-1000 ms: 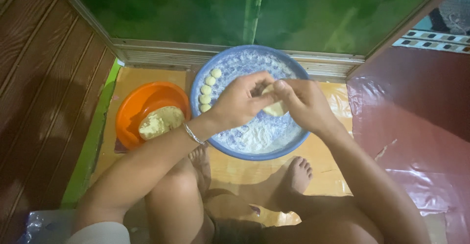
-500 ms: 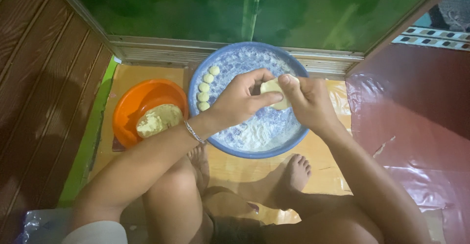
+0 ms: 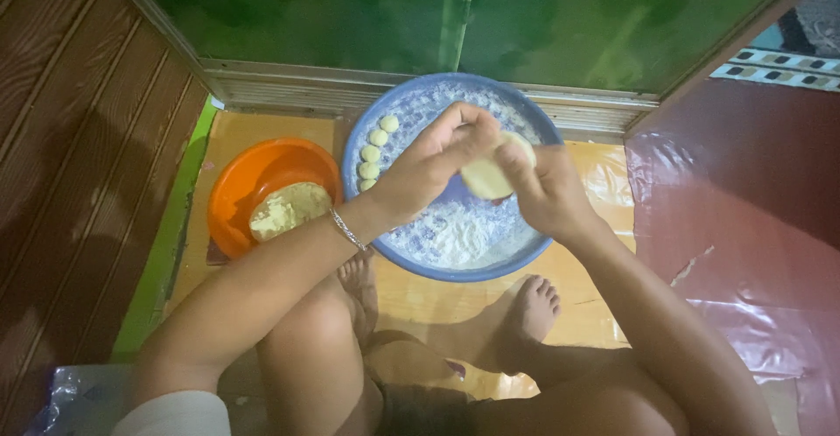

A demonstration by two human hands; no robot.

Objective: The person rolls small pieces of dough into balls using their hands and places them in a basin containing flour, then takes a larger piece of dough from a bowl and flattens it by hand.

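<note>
The setting is a floor laid with a yellow-orange plastic mat (image 3: pixel 604 305), bounded by brown wooden panelling (image 3: pixel 79 182) on one side and a green panel (image 3: pixel 350 16) at the far edge. On the mat stands one wide blue round plastic basin (image 3: pixel 385 112), its inside dusted with white flour (image 3: pixel 446 239); all places below are given relative to this basin. Both hands are raised together above its centre, clamped on one flat pale disc of dough (image 3: pixel 484 176). The left hand (image 3: pixel 429 169) curls over the disc from the basin's left half, fingers bent and closed onto the disc's upper edge; one thin metal bracelet (image 3: pixel 347 230) circles its wrist. The right hand (image 3: pixel 547 191) grips the disc from the basin's right half, with fingers pressed on the disc's face. Inside the basin, along its left wall, five small pale dough balls (image 3: pixel 371 153) lie in one curved row. Just left of the basin, nearly touching it, sits one orange round plastic bowl (image 3: pixel 254 174) holding one lump of yellowish dough (image 3: pixel 289 210). Near the basin's near rim, two bare feet (image 3: pixel 529 309) rest on the mat.
</note>
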